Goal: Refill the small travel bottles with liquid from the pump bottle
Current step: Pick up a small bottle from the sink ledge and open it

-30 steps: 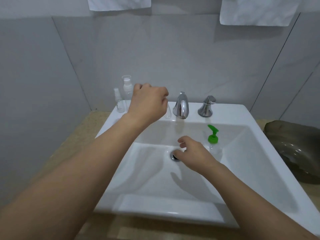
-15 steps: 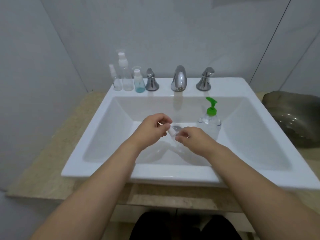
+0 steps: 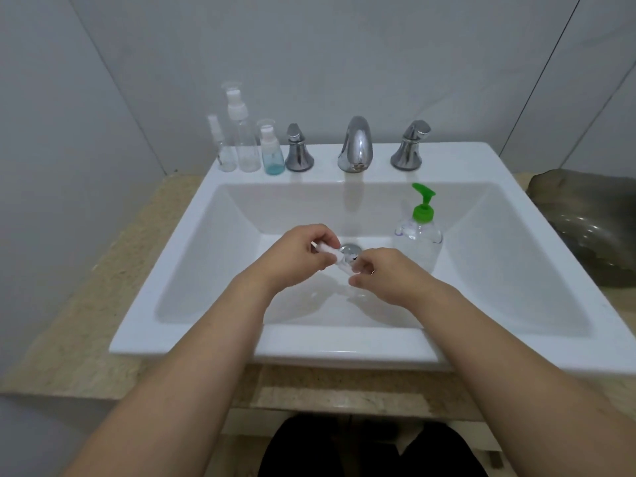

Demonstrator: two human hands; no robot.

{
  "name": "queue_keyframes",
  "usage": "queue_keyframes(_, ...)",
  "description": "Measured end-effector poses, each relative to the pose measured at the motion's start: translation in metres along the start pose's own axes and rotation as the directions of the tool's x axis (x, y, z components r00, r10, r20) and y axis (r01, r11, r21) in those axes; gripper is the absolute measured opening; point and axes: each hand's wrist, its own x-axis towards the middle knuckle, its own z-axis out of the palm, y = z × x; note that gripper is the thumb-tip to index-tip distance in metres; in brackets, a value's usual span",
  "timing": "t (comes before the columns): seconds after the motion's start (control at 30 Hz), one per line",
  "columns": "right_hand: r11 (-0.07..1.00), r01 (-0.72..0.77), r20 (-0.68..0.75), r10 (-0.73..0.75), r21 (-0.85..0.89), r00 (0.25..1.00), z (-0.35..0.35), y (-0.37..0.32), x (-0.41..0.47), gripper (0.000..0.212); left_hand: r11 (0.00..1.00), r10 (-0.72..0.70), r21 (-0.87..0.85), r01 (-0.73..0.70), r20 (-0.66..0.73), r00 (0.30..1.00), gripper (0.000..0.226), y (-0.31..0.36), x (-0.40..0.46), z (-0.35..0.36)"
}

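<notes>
- The left hand [image 3: 303, 256] and right hand [image 3: 385, 273] meet over the middle of the white sink [image 3: 192, 235], both holding 1 small travel bottle [image 3: 339, 261] that lies tilted between them.
- The left hand pinches the white cap end [image 3: 323, 248] of that bottle with curled fingers and thumb.
- The right hand curls its fingers and thumb around the clear body end; the grip there is partly hidden, so it appears to be a pinch rather than a full wrap.
- The chrome drain [image 3: 351, 250] sits just beyond the 2 hands, partly covered by the bottle.
- The pump bottle [image 3: 418, 239], clear with a green pump head, stands upright inside the basin just beyond and to the right of the right hand, apart from it.
- 3 more travel bottles stand in a row on the back ledge, well beyond the left hand: a thin spray bottle [image 3: 223, 149], a tall clear bottle [image 3: 245, 139] and a short bottle with blue liquid [image 3: 272, 154] at its bottom.
- Right of that row stand the left tap handle [image 3: 297, 151], the spout [image 3: 356, 146] and the right tap handle [image 3: 409, 148].
- A dark glass bowl [image 3: 592, 228] rests on the counter far to the right of the right hand.
</notes>
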Motion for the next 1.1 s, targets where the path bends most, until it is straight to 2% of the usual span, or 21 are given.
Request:
queue_keyframes(0.23,0.999,0.018,-0.047,-0.016,0.034,0.999,-0.0025,-0.0027,-0.0029,0.018,1.0,0.006,-0.005,-0.006,-0.006,1.0,0.004,-0.0018,-0.0018,-0.0037)
queue_keyframes(0.4,0.997,0.037,-0.064,-0.033,0.066,0.997,0.0003,-0.0051,-0.0029,0.023,1.0,-0.019,-0.016,0.018,-0.035,0.999,0.02,-0.0013,0.0027,-0.0022)
queue_keyframes(0.53,0.998,0.028,-0.08,-0.023,0.057,0.997,-0.0018,-0.0043,-0.0022,0.016,0.999,0.006,0.032,-0.007,0.023,1.0,0.006,-0.0034,0.0018,0.0002)
queue_keyframes(0.67,0.999,0.005,-0.086,-0.001,0.043,0.996,-0.0022,-0.0036,-0.0017,0.02,1.0,0.009,0.028,-0.011,0.039,0.999,0.014,-0.0067,0.0015,0.0006)
queue_keyframes(0.9,0.999,-0.001,-0.053,0.003,0.035,0.999,-0.003,-0.005,-0.0034,0.02,1.0,0.001,-0.02,0.001,0.078,0.997,0.004,-0.0064,0.0022,-0.001)
queue_keyframes(1.0,1.0,0.008,-0.08,-0.006,0.025,0.997,-0.0034,-0.0082,-0.0049,0.033,0.996,-0.068,0.065,0.066,0.027,0.997,0.042,-0.0014,0.0005,0.0006)
queue_keyframes(1.1,1.0,-0.005,-0.101,0.007,0.027,0.995,-0.0045,-0.0082,-0.0056,0.047,0.992,-0.11,0.06,0.111,-0.006,0.994,0.055,-0.0009,0.0004,0.0004)
